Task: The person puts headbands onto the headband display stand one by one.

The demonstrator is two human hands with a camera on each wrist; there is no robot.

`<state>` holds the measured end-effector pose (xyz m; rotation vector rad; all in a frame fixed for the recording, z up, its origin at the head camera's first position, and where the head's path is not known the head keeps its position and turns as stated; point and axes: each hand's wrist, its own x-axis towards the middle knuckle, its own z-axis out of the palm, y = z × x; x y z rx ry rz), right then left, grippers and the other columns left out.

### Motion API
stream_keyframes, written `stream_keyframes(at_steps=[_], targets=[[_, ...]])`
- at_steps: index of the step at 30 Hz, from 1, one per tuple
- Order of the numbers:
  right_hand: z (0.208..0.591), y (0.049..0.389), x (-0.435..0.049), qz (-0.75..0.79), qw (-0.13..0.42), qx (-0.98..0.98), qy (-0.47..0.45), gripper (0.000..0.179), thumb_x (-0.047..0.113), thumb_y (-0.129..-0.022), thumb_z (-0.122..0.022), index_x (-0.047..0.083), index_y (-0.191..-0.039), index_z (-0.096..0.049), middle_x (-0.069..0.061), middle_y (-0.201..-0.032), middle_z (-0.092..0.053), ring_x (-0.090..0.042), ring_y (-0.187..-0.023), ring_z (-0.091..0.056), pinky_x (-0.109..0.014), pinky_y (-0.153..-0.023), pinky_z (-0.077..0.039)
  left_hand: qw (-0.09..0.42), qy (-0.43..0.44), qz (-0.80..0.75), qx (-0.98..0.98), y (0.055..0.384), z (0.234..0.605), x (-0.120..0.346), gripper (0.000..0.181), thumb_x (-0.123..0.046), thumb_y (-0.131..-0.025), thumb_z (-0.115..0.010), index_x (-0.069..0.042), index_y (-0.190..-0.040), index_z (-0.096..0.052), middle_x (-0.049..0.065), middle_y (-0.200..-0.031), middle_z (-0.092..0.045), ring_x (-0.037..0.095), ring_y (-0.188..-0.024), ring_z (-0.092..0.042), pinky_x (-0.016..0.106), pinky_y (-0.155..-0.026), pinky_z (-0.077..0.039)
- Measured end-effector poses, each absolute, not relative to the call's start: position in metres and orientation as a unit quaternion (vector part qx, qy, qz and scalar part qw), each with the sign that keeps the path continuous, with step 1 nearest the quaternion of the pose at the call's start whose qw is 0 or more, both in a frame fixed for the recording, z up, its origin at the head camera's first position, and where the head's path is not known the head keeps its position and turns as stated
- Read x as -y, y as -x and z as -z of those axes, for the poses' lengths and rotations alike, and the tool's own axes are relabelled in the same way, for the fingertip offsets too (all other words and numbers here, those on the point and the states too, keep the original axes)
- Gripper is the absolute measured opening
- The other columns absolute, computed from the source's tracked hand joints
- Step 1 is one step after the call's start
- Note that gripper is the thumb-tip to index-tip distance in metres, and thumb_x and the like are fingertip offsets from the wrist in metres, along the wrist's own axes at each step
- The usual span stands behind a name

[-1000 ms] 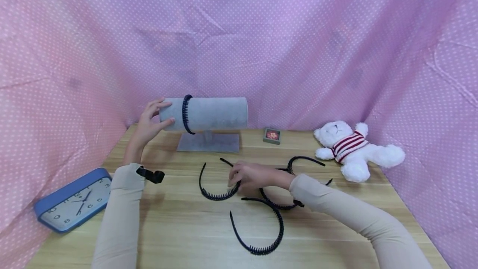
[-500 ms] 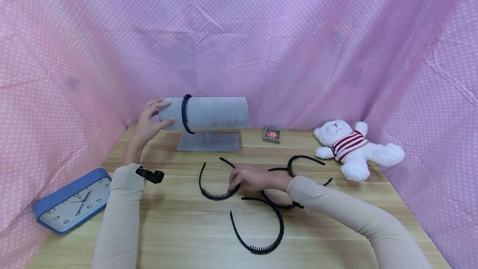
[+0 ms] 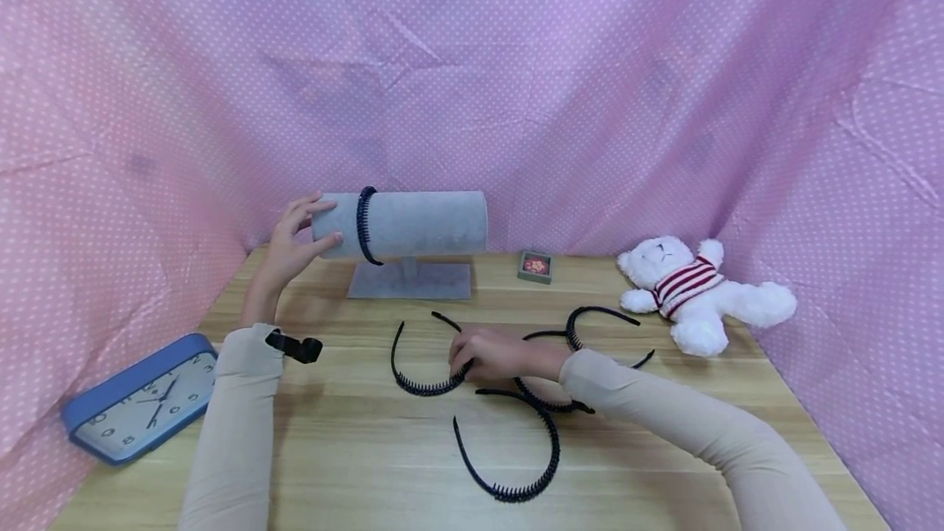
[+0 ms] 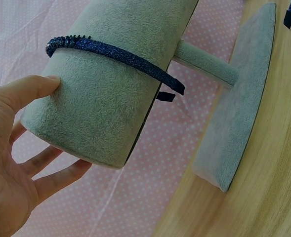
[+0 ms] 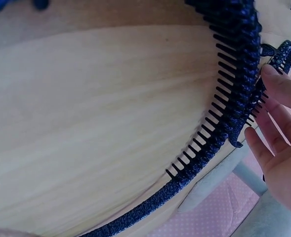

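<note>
In the head view my left hand holds the left end of a grey velvety cylinder stand. The left wrist view shows its thumb on the upper surface and the other fingers at the end rim. A dark glittery toothed headband sits around the cylinder near that hand, its two tips below. My right hand, low over the table, pinches the right side of a black toothed headband between thumb and fingers. In the right wrist view another headband looms large in front of the hand.
Several more headbands lie right of and below the right hand, including a front one and a back one. A blue clock lies at left, a small framed box at the back, a white teddy bear at right.
The right hand and wrist have shifted slightly left, baring more of the headbands behind the wrist. The left hand keeps its hold on the stand.
</note>
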<state>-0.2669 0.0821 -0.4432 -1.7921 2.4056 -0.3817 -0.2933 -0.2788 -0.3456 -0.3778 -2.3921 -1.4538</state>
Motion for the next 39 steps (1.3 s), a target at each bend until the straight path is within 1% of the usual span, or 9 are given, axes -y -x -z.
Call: stream_keyframes(at_steps=[5,9,15,20,26,33,35,37,39], targets=[[0.44,0.264,-0.082,0.132,0.072,-0.8,0.581,0.022,0.003,-0.09,-0.076,0.015,-0.107,-0.081,0.0,-0.113,-0.074,-0.014,-0.107,-0.067,-0.02,-0.092,-0.055,0.159,0.137,0.503,0.839,0.292,0.346,0.279,0.055,-0.002,-0.095,-0.068,0.005,-0.145,-0.049,0.025,-0.163,-0.026,0.047,-0.143,-0.028,0.065,-0.119,-0.026],[0.437,0.263,-0.085,0.146,0.077,-0.806,0.569,0.021,0.003,-0.092,-0.073,0.014,-0.109,-0.08,-0.001,-0.115,-0.073,-0.013,-0.107,-0.068,-0.019,-0.09,-0.055,0.16,0.138,0.504,0.837,0.292,0.346,0.278,0.055,0.001,-0.093,-0.069,0.007,-0.144,-0.05,0.025,-0.162,-0.028,0.047,-0.143,-0.029,0.067,-0.118,-0.026],[0.429,0.261,-0.089,0.198,0.1,-0.81,0.542,0.022,0.003,-0.095,-0.069,0.011,-0.114,-0.077,-0.006,-0.122,-0.071,-0.017,-0.114,-0.067,-0.024,-0.096,-0.055,0.159,0.134,0.505,0.838,0.295,0.35,0.28,0.056,0.001,-0.093,-0.07,0.005,-0.145,-0.051,0.021,-0.163,-0.027,0.045,-0.143,-0.03,0.066,-0.118,-0.026],[0.42,0.262,-0.092,0.238,0.106,-0.812,0.522,0.023,0.003,-0.095,-0.069,0.006,-0.118,-0.075,-0.014,-0.127,-0.07,-0.026,-0.122,-0.065,-0.033,-0.104,-0.054,0.159,0.139,0.505,0.837,0.292,0.346,0.277,0.055,0.003,-0.092,-0.07,0.007,-0.143,-0.051,0.025,-0.162,-0.027,0.047,-0.143,-0.029,0.066,-0.118,-0.026],[0.414,0.271,-0.098,0.299,0.107,-0.8,0.508,0.024,0.003,-0.095,-0.069,0.001,-0.119,-0.074,-0.015,-0.124,-0.072,-0.03,-0.123,-0.064,-0.036,-0.105,-0.053,0.163,0.14,0.504,0.837,0.289,0.344,0.276,0.054,0.004,-0.092,-0.07,0.009,-0.142,-0.051,0.027,-0.162,-0.028,0.048,-0.144,-0.029,0.066,-0.118,-0.026],[0.405,0.284,-0.108,0.344,0.073,-0.795,0.495,0.024,0.003,-0.093,-0.071,-0.001,-0.117,-0.074,-0.018,-0.121,-0.073,-0.034,-0.119,-0.065,-0.038,-0.101,-0.056,0.16,0.139,0.506,0.836,0.287,0.343,0.276,0.054,0.003,-0.093,-0.069,0.009,-0.143,-0.05,0.027,-0.162,-0.026,0.047,-0.143,-0.029,0.065,-0.118,-0.026],[0.403,0.288,-0.112,0.352,0.064,-0.799,0.483,0.023,0.004,-0.093,-0.072,-0.001,-0.115,-0.075,-0.017,-0.12,-0.074,-0.034,-0.12,-0.065,-0.036,-0.102,-0.055,0.157,0.136,0.505,0.838,0.287,0.343,0.275,0.054,0.002,-0.093,-0.069,0.008,-0.143,-0.05,0.026,-0.163,-0.026,0.046,-0.143,-0.029,0.065,-0.118,-0.027],[0.398,0.291,-0.116,0.368,0.067,-0.803,0.464,0.023,0.005,-0.094,-0.071,-0.001,-0.115,-0.075,-0.018,-0.119,-0.073,-0.033,-0.117,-0.067,-0.033,-0.097,-0.057,0.152,0.13,0.505,0.839,0.286,0.342,0.275,0.055,0.002,-0.093,-0.07,0.008,-0.144,-0.05,0.025,-0.163,-0.026,0.045,-0.143,-0.03,0.064,-0.117,-0.029],[0.394,0.294,-0.121,0.388,0.074,-0.806,0.441,0.023,0.005,-0.094,-0.071,-0.001,-0.116,-0.074,-0.018,-0.12,-0.073,-0.029,-0.108,-0.069,-0.028,-0.087,-0.058,0.149,0.128,0.506,0.84,0.286,0.342,0.275,0.055,0.001,-0.093,-0.07,0.007,-0.144,-0.05,0.024,-0.164,-0.025,0.045,-0.143,-0.03,0.064,-0.117,-0.029]])
